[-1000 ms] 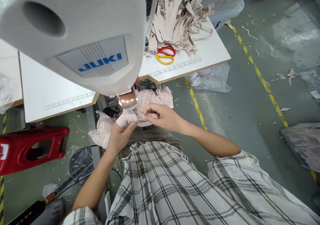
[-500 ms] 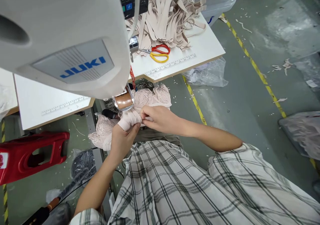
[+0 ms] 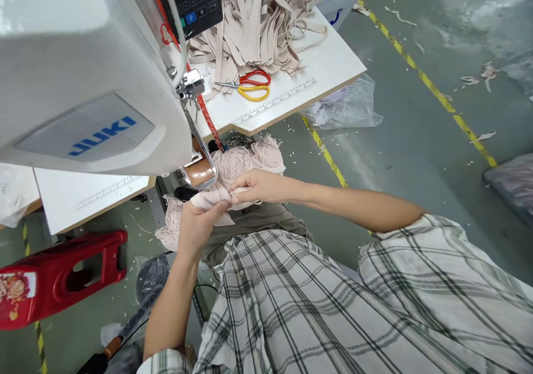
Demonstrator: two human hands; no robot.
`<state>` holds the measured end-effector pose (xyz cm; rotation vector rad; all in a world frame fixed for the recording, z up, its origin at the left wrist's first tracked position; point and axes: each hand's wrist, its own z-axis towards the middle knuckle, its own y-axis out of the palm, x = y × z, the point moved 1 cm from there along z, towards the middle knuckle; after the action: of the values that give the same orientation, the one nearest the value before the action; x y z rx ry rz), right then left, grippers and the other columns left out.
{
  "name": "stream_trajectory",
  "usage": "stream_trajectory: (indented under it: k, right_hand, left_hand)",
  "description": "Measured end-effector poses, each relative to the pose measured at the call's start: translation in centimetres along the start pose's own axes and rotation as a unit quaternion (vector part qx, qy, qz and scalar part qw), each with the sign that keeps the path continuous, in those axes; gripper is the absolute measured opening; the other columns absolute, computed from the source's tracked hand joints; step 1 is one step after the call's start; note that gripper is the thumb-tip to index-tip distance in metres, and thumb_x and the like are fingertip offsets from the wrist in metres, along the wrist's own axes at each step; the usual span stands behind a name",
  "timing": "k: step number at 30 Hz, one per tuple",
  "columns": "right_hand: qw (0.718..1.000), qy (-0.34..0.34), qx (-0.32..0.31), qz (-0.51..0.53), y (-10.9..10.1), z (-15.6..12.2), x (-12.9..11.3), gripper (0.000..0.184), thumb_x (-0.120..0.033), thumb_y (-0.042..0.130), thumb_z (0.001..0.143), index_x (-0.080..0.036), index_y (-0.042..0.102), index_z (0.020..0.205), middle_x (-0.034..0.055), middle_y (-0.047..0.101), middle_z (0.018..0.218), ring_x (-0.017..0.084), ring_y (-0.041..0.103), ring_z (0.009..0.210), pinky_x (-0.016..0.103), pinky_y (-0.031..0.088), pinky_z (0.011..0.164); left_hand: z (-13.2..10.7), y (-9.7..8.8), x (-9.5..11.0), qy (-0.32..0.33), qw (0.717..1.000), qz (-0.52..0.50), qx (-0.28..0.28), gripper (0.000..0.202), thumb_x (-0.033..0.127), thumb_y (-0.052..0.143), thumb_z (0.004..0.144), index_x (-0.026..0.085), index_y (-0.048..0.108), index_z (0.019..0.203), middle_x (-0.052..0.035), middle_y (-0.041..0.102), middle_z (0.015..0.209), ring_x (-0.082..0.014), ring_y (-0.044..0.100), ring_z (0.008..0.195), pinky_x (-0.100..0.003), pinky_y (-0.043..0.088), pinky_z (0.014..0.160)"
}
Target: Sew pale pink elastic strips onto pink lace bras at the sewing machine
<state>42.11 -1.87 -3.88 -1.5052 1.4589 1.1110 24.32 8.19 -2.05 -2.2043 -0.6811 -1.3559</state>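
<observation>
A pale pink lace bra lies beneath and around the front of the white JUKI sewing machine, one lace part to the left and more lace to the right. My left hand grips the folded smooth band, thumb on top, just below the machine's metal-framed front end. Touching the same fabric from the right, my right hand pinches it between thumb and finger. The fingertips of both hands nearly meet. The machine head hides the needle area.
On the white table lie a heap of beige fabric strips and red-and-yellow-handled scissors. A dark control panel stands behind the machine. A red stool is at lower left. Plastic bags lie below the table's right edge.
The view has shifted, so the machine appears farther left. The bunched band between my hands now looks flatter, with a flap hanging below my left fingers. Both hands still hold the bra.
</observation>
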Motion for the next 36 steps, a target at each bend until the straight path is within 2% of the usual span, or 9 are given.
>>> stream_trajectory:
  k: [6,14,19,22,24,27,29,32,36]
  right_hand:
    - [0.996,-0.007,0.065,0.058,0.5,-0.2,0.0,0.024,-0.038,0.068,0.08,-0.016,0.072,0.089,-0.0031,0.063,0.071,0.009,0.048,0.062,0.023,0.032,0.059]
    - [0.965,-0.108,0.164,-0.172,1.2,-0.7,-1.9,0.015,-0.028,0.062,0.085,-0.017,0.072,0.085,-0.0003,0.065,0.075,0.011,0.052,0.072,0.024,0.034,0.066]
    - [0.996,-0.056,0.055,-0.039,0.6,-0.5,-4.1,0.018,-0.031,0.064,0.081,-0.017,0.07,0.089,-0.0024,0.063,0.071,0.008,0.047,0.059,0.023,0.033,0.057]
    - [0.998,-0.026,-0.015,0.063,-0.3,0.3,-6.1,0.023,-0.035,0.067,0.076,-0.017,0.07,0.09,-0.0005,0.067,0.079,0.01,0.054,0.063,0.023,0.038,0.058]
    - [0.996,-0.036,-0.067,0.042,-0.9,1.1,-7.5,0.023,-0.035,0.068,0.076,-0.018,0.071,0.09,0.0003,0.069,0.082,0.011,0.059,0.069,0.024,0.042,0.062]
    - [0.983,-0.092,-0.093,-0.126,-1.5,2.5,-9.4,0.016,-0.03,0.066,0.077,-0.019,0.072,0.087,0.0008,0.071,0.087,0.013,0.061,0.077,0.025,0.043,0.069]
    - [0.954,-0.121,-0.041,-0.272,-1.8,3.5,-10.4,0.01,-0.023,0.061,0.078,-0.019,0.07,0.079,-0.0001,0.068,0.077,0.012,0.055,0.07,0.025,0.038,0.065]
    - [0.91,-0.13,0.015,-0.393,-1.8,4.5,-10.8,0.013,-0.018,0.055,0.078,-0.018,0.063,0.068,-0.0017,0.053,0.057,0.011,0.042,0.059,0.027,0.029,0.058]
    - [0.899,-0.152,0.011,-0.41,-1.7,4.7,-10.8,0.015,-0.018,0.056,0.079,-0.019,0.055,0.064,-0.0021,0.045,0.053,0.012,0.038,0.061,0.029,0.026,0.06]
  left_hand:
    - [0.8,0.8,-1.3,-0.005,0.994,-0.11,0.024,0.019,0.029,0.083,0.07,0.013,0.073,0.074,-0.005,0.075,0.076,-0.0191,0.069,0.073,-0.031,0.055,0.072]
    - [-0.8,2.1,0.4,0.05,0.99,-0.103,0.08,0.022,0.033,0.076,0.079,0.014,0.074,0.089,-0.0066,0.077,0.088,-0.0214,0.071,0.084,-0.033,0.057,0.078]
    - [-2.7,1.1,-1.5,0.105,0.98,-0.147,0.08,0.054,0.059,0.069,0.08,0.02,0.066,0.117,-0.0124,0.072,0.116,-0.0304,0.067,0.11,-0.044,0.056,0.092]
    - [-3.6,1.0,-3.3,0.128,0.954,-0.26,0.08,0.089,0.09,0.026,0.079,0.031,0.044,0.144,-0.0141,0.058,0.142,-0.0346,0.06,0.125,-0.051,0.056,0.092]
    - [-3.8,0.9,-3.7,0.138,0.95,-0.272,0.063,0.097,0.089,-0.004,0.077,0.037,0.021,0.156,-0.0137,0.052,0.148,-0.0343,0.057,0.13,-0.053,0.055,0.091]
    - [-3.4,-0.8,-3.1,0.226,0.953,-0.153,0.133,0.095,0.09,-0.004,0.076,0.041,-0.002,0.158,-0.011,0.057,0.144,-0.033,0.058,0.129,-0.051,0.055,0.093]
    - [-2.6,-2.8,-2.7,0.315,0.931,0.003,0.184,0.098,0.092,0.021,0.078,0.038,0.007,0.159,-0.0118,0.058,0.142,-0.0339,0.058,0.128,-0.049,0.052,0.098]
    - [-0.8,-5.4,-2.6,0.382,0.88,0.264,0.102,0.088,0.071,0.066,0.077,0.027,0.044,0.15,-0.0146,0.063,0.136,-0.0352,0.059,0.126,-0.046,0.047,0.107]
    - [1.6,-7.1,-3.1,0.35,0.834,0.425,0.016,0.07,0.048,0.078,0.076,0.027,0.058,0.14,-0.0117,0.07,0.126,-0.0323,0.062,0.122,-0.041,0.044,0.11]
